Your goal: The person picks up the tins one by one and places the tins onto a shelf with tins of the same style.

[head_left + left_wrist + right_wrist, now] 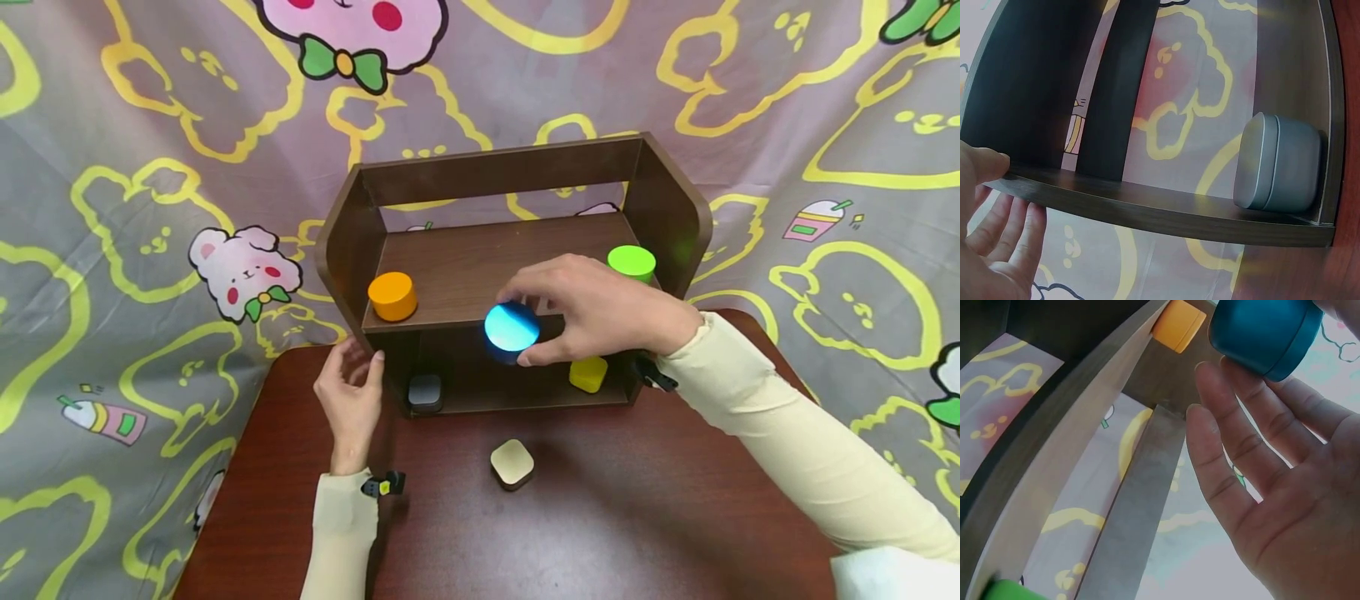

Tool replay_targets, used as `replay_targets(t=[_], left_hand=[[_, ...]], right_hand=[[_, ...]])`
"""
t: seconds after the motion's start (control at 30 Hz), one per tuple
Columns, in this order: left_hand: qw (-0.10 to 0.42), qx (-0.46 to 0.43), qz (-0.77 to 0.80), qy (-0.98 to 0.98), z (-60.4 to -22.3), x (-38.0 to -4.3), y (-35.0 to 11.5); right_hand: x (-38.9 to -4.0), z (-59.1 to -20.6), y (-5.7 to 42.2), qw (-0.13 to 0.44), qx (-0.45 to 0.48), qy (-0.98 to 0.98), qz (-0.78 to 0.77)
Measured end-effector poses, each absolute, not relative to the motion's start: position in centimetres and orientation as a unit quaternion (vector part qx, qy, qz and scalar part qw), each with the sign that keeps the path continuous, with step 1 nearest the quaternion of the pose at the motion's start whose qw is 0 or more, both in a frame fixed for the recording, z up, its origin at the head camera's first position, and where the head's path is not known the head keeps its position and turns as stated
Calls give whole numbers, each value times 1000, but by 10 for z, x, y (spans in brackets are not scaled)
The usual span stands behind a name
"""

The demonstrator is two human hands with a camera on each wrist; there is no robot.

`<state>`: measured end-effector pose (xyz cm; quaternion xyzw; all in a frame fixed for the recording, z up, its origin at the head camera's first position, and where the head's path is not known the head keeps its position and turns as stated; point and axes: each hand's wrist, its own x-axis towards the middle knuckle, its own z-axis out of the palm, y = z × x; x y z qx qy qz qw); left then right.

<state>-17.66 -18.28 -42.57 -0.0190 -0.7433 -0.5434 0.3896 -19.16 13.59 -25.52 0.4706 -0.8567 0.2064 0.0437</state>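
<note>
A round blue lidded container (512, 327) is held between the thumb and fingers of my right hand (600, 308), just in front of the upper shelf's edge. In the right wrist view, the fingertips press the blue container's side. My left hand (351, 396) grips the left side panel of the brown two-tier shelf (480, 267); its thumb lies on one face and the fingers behind. An orange round container (392, 297) stands at the upper shelf's left end. At its right end a green round container (632, 262) is partly hidden by my right hand.
On the lower shelf sit a dark grey rounded-square container (425, 392) at left and a yellow container (588, 374) at right. A cream-topped rounded-square container (512, 464) lies on the reddish-brown table (600, 508) in front. Behind hangs a patterned curtain (187, 250).
</note>
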Motion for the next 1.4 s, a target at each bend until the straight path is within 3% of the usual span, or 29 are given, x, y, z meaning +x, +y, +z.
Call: replay_targets(t=[0.4,0.83,1.4], left_hand=[[385,-11,-540,-748,-430,-180,-185],[385,-17,-544,-745,-427,-177,-185],[385,-18,-541,-747,-431,-180,-187]], right_hand=[[-207,-245,133,42,468,-860,202],[-228,-238,136,-11,396,-894,208],[-253,-234,131,-23,392,-902,182]])
